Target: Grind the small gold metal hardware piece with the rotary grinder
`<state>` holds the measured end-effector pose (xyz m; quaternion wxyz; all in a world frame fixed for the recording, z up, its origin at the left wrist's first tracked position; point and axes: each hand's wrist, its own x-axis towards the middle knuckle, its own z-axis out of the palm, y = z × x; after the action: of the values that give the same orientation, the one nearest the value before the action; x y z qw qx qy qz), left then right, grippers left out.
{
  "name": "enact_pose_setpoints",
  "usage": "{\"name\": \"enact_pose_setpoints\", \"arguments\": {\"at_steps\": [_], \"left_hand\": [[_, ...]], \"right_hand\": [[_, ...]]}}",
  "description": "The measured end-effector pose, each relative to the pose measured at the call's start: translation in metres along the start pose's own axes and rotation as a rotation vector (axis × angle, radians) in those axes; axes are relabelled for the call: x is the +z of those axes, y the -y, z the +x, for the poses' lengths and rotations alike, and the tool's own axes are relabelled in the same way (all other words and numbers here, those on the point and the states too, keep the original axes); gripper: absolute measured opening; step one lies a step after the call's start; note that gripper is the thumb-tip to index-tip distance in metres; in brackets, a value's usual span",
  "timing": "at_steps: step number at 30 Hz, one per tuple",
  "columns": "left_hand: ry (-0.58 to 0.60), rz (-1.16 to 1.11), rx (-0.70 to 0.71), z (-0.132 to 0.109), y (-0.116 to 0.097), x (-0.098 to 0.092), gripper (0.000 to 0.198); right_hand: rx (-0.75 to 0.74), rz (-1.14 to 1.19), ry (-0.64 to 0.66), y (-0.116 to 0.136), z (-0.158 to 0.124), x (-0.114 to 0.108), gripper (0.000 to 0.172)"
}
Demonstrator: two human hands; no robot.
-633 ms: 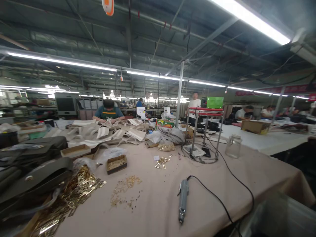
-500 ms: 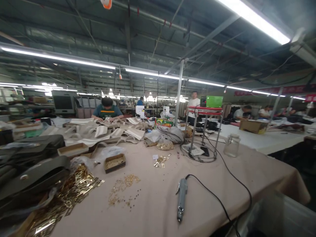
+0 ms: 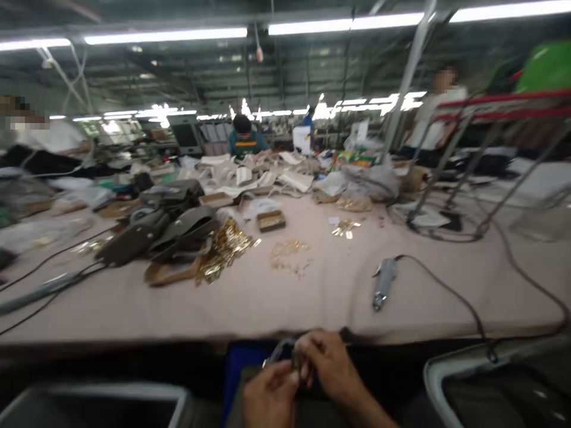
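Observation:
Both my hands are low in the head view, below the table's front edge and over my lap. My left hand (image 3: 270,397) and my right hand (image 3: 328,364) are closed together, pinching a small metal piece (image 3: 280,352) between the fingers; blur keeps me from naming it. On the beige table (image 3: 312,297) above them lies a grey corded electric screwdriver (image 3: 384,283), with loose brass parts (image 3: 289,255) scattered to its left. A heap of gold metal plates (image 3: 225,249) lies beside dark olive bags (image 3: 169,229).
A small brown box (image 3: 271,220) of brass parts stands mid-table. A second corded tool (image 3: 40,290) lies at the left. A metal stand (image 3: 468,172) with a green unit is at the right. Grey bins (image 3: 491,380) flank my lap. Other people work at the far end.
The view has tipped down and swung left. My two hands, not seen before, now show at the bottom edge, closed on a small piece. The tabletop items have not moved.

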<state>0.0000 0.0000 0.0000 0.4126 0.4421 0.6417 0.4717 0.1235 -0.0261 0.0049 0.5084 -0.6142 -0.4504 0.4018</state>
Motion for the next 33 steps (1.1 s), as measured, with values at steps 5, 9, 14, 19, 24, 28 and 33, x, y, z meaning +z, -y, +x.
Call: {"name": "enact_pose_setpoints", "arguments": {"at_steps": [5, 9, 14, 19, 24, 28, 33], "left_hand": [[0.480, -0.246, -0.141, 0.014, 0.022, -0.009, 0.028], [0.478, -0.292, -0.164, 0.011, 0.023, -0.004, 0.027], [0.515, -0.297, -0.159, 0.011, 0.021, -0.005, 0.028], [0.608, -0.300, -0.165, 0.013, 0.020, -0.008, 0.021], [0.546, -0.348, -0.173, 0.012, 0.028, -0.007, 0.021], [0.537, -0.299, -0.174, 0.016, 0.041, -0.004, 0.027], [0.529, -0.277, -0.147, 0.025, 0.050, -0.001, 0.029]], "right_hand": [[0.129, 0.347, 0.030, -0.025, 0.007, 0.000, 0.043], [0.117, 0.257, 0.008, -0.020, 0.002, -0.004, 0.040], [0.142, 0.196, -0.096, -0.021, 0.003, 0.004, 0.044], [0.181, 0.203, -0.105, -0.024, 0.005, 0.006, 0.044], [0.135, 0.210, -0.054, -0.019, 0.005, 0.004, 0.035], [0.093, 0.179, -0.054, -0.021, 0.005, 0.007, 0.032], [0.088, 0.092, -0.007, -0.018, 0.007, 0.010, 0.030]]}}
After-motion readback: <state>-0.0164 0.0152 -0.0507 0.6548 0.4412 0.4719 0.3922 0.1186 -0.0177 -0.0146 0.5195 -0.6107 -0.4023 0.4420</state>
